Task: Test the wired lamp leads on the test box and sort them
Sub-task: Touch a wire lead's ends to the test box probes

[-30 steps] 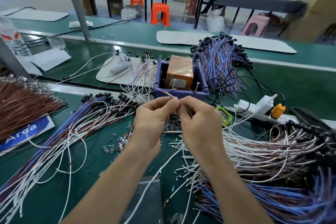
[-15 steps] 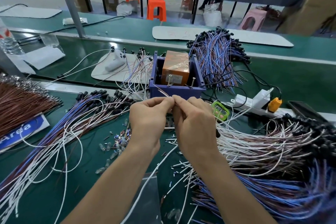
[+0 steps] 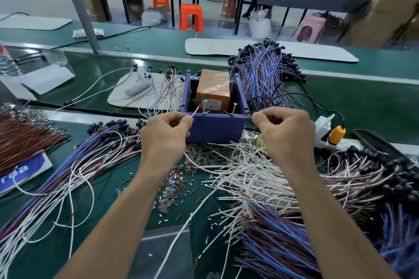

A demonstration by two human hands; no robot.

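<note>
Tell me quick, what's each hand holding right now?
Left hand: closed, pinching the left wire end by the purple test box.
Right hand: closed, pinching the right wire end over the box's front wall.

A worker's left hand (image 3: 166, 136) and right hand (image 3: 286, 136) are bare. The left forearm (image 3: 118, 222) and right forearm (image 3: 335, 222) are bare too, uncovered along their whole visible length.
</note>
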